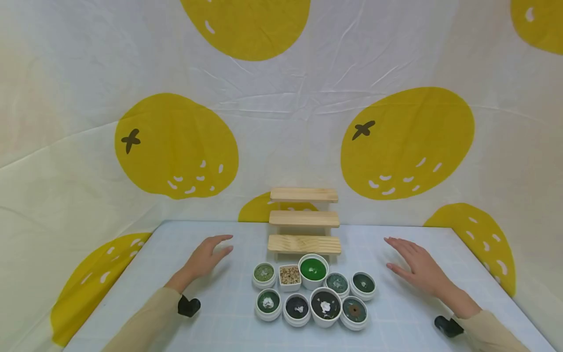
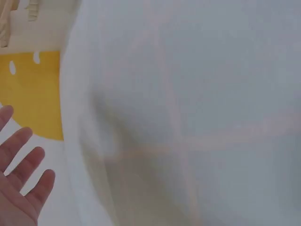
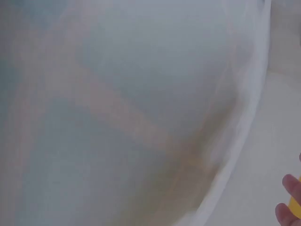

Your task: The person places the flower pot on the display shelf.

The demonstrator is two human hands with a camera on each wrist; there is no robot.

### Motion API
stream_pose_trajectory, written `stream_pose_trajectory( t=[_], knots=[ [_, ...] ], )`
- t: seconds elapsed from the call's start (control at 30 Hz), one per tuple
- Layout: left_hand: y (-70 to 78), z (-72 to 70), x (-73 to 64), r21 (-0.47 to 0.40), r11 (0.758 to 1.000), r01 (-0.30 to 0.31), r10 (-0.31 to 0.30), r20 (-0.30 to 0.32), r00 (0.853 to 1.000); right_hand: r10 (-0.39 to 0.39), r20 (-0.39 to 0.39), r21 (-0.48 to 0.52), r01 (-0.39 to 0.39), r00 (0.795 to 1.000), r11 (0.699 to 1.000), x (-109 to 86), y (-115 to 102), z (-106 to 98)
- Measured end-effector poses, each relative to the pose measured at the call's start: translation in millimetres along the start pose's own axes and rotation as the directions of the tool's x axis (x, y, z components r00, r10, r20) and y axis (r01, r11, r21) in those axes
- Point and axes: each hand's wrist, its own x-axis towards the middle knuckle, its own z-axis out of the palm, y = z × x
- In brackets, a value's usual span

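My left hand (image 1: 204, 257) hovers over the left part of the table with fingers extended and nothing in it. Over on the right, my right hand (image 1: 418, 266) is likewise empty, its fingers straight and pointing inward. Between them stand several round white pots, among them a bright green one (image 1: 313, 270), a tall dark one with a white patch (image 1: 325, 304) and a dark green one (image 1: 363, 283) nearest the right hand. A squarish white dish (image 1: 290, 276) holds tan granules. The light green pot (image 1: 264, 273) is nearest the left hand.
Behind the pots rises a three-tier wooden stand (image 1: 304, 243) with pale plank shelves. The white table (image 1: 211, 322) backs onto a hanging cloth (image 1: 290, 146) printed with large yellow fruit. A black wrist device (image 1: 189, 306) sits at the left cuff, another (image 1: 447, 326) at the right.
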Motion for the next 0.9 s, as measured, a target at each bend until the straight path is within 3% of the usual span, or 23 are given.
stream_pose_trajectory(
  t=[0.13, 0.3, 0.47, 0.63, 0.73, 0.9],
  knots=[
    [5.4, 4.8, 11.8, -0.148, 0.989, 0.027, -0.032, -0.036, 0.999, 0.017, -0.023, 0.05, -0.015, 1.0, 0.999, -1.4, -5.0, 1.6],
    [14.6, 12.3, 27.6, -0.259, 0.957, 0.131, -0.143, -0.029, 0.989, 0.047, -0.048, 0.142, -0.039, 0.998, 0.989, -4.5, -14.3, 3.8],
    [25.4, 14.4, 36.8, -0.369, 0.899, 0.236, -0.216, 0.096, 0.972, 0.106, -0.028, 0.26, -0.095, 0.994, 0.961, -7.0, -22.9, 8.7],
    [33.4, 16.8, 42.2, -0.371, 0.85, 0.373, -0.299, 0.242, 0.923, 0.097, -0.019, 0.352, -0.084, 0.995, 0.932, -7.7, -27.6, 12.8],
    [35.8, 19.2, 45.7, -0.377, 0.829, 0.412, -0.328, 0.267, 0.906, 0.073, -0.006, 0.404, -0.064, 0.997, 0.912, -8.7, -30.3, 13.5],
    [37.2, 25.0, 51.4, -0.433, 0.794, 0.426, -0.325, 0.289, 0.901, 0.052, 0.057, 0.489, -0.074, 0.997, 0.869, -9.4, -33.9, 15.5]
  ],
)
